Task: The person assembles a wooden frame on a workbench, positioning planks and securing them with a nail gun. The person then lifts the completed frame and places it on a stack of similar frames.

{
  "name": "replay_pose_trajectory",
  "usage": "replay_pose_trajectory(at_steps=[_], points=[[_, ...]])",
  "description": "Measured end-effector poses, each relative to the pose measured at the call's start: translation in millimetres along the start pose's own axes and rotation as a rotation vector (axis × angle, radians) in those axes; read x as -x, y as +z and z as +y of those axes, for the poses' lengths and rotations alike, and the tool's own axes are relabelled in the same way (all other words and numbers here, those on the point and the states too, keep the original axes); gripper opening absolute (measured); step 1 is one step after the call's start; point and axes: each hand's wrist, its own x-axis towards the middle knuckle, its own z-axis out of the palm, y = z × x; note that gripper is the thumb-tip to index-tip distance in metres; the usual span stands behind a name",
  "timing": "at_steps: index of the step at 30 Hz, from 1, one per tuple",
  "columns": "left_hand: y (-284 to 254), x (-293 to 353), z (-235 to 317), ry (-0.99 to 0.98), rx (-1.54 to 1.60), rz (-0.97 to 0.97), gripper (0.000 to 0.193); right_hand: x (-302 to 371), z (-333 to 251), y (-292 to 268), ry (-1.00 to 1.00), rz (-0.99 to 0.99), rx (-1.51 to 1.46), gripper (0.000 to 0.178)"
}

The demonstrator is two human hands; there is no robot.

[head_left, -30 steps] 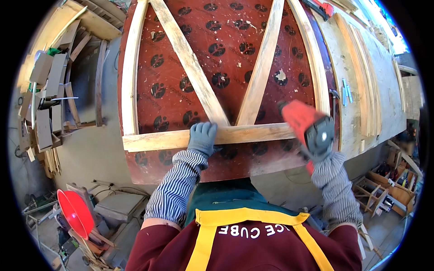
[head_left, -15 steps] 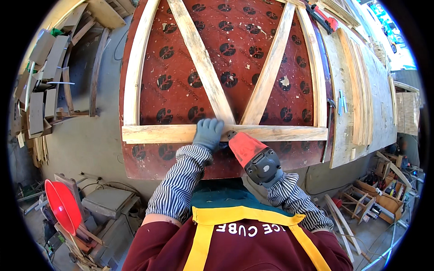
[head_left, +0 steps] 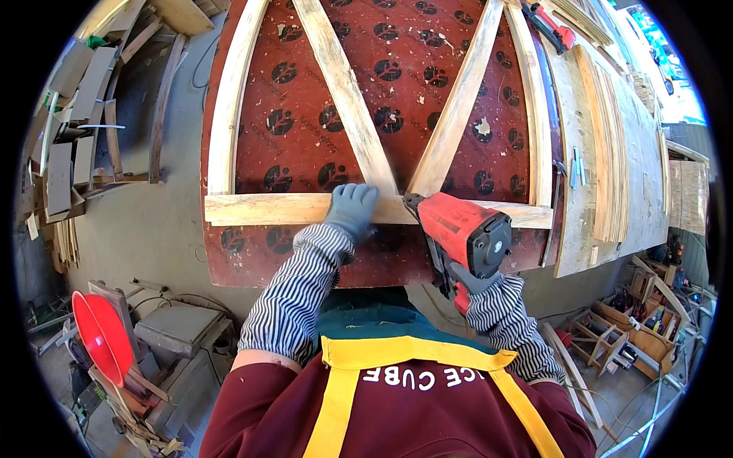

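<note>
— Nail gun (head_left: 458, 225): location and grip?

— Over the crossbar (head_left: 275, 209), slightly right of its middle. Right hand (head_left: 475, 281) wrapped round the handle; left hand (head_left: 353, 208) curled tight over the crossbar, left of the gun's nose. Hands apart.

— Hazards?

— A stray fastener could strike the left hand, should the nose skid or a nail deflect on a knot. Two diagonal slats (head_left: 345, 95), meeting the crossbar's far edge unheld, could slip under recoil and leave the joint skewed.

— Direction and axis?

— Nose points far-left, onto the crossbar; the body's long axis slants across it, cap end near-right. Whether the nose touches wood cannot be confirmed from above.

— Surroundings?

— Red panel (head_left: 305, 153) beneath the crossbar, extending beyond both its long edges.
</note>
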Motion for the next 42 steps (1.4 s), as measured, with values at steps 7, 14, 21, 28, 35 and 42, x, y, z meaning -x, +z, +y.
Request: replay_pose_trajectory(at_steps=[7,14,21,28,35,42], points=[[-0.4,1.8,5.9,-0.008,0.009,0.104,0.080,18.8,1.3,18.0,-0.065,0.003,0.037,0.045],[1.8,0.3,3.6,-0.015,0.007,0.055,0.085,20.2,-1.4,36.0,-0.118,0.007,0.068,0.045],[9.1,0.1,-0.5,0.029,0.039,0.136,0.085,5.2,-6.5,41.2,-0.097,0.010,0.069,0.045],[6.3,-0.2,0.5,0.018,0.035,0.106,0.085,3.8,-5.9,41.1,-0.098,0.009,0.083,0.045],[-1.7,0.7,2.8,0.015,0.049,0.113,0.081,6.6,-4.5,41.0,-0.101,0.015,0.094,0.045],[1.2,2.2,-1.7,0.006,0.032,0.110,0.081,11.0,-8.6,45.6,-0.096,0.031,0.099,0.045]])
